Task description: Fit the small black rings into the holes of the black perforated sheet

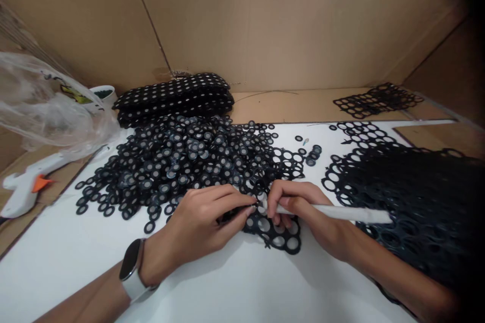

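Head view, taking the space between the fingertips as the dial's centre: the black perforated sheet [271,234] lies there on the white tabletop [197,292], partly under both hands and reaching out toward five o'clock. The right hand [303,207] grips a white stick [352,213] like a pen, its tail toward three o'clock; the working tip is lost among the fingers. The left hand [212,217] has thumb and forefinger nearly together at the sheet's edge, but I cannot tell whether they pinch anything. The pile of black rings [178,161] spreads toward ten o'clock, close to the left knuckles, so a careless wrist movement could scatter loose ones into the work. With the left fingers so near the stick's hidden end, a slip could jab a fingertip or tear a thin web between holes, most likely if the sheet is poorly pinned. At three o'clock, the heap of perforated sheets [413,197] sits beside the right forearm and the stick's tail; a wide swing might snag its open loops and drag some across.
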### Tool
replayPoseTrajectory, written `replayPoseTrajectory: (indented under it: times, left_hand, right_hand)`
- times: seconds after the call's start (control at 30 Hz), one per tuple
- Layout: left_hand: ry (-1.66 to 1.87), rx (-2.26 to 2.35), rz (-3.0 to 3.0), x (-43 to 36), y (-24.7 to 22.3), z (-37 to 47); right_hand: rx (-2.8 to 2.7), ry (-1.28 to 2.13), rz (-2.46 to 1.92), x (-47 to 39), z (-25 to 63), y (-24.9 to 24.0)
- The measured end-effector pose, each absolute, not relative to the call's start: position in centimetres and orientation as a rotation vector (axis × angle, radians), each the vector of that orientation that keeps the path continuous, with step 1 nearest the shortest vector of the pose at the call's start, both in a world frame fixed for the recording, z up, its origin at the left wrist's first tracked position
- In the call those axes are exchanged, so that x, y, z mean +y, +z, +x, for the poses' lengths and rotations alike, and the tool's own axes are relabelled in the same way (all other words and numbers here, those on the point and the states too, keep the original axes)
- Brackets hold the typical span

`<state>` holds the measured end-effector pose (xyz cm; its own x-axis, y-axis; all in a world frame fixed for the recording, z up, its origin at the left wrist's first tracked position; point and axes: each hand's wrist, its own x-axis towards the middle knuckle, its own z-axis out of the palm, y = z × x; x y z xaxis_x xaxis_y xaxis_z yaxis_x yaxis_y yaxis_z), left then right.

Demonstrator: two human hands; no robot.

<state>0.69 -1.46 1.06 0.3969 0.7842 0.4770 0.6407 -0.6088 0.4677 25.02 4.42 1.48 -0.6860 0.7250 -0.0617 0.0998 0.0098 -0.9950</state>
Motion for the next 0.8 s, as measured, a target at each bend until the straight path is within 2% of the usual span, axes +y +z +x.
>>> replayPoseTrajectory:
  times: [0.8]
  left_hand:
    - [0.984, 1.269, 2.441, -1.56, 1.04, 0.62]
  right_hand:
    - [-1.875, 1.676, -0.902, 4.42, 24.89, 1.31]
